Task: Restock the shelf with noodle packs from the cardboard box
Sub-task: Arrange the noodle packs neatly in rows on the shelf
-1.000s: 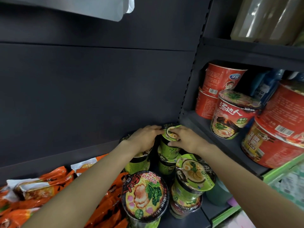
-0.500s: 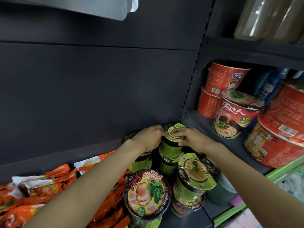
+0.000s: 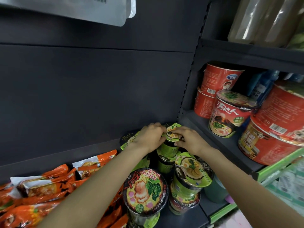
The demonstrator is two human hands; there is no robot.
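A green noodle cup (image 3: 171, 134) tops a stack at the back right corner of the dark shelf (image 3: 184, 218). My left hand (image 3: 150, 137) grips its lid rim from the left, and my right hand (image 3: 189, 139) grips it from the right. Another green cup (image 3: 127, 139) sits behind my left wrist, partly hidden. Closer stand a green cup stack (image 3: 191, 175) and a black-rimmed cup (image 3: 144, 191). No cardboard box is in view.
Orange noodle packets (image 3: 41, 193) lie in rows on the shelf's left. The neighbouring bay on the right holds red noodle cups (image 3: 228, 116) and red bowls (image 3: 269, 143) behind a green price rail (image 3: 279, 163). A dark back panel (image 3: 98, 88) rises behind the shelf.
Both hands stay on the top green cup at the back corner; they have shifted slightly up and right with it as the view moved.
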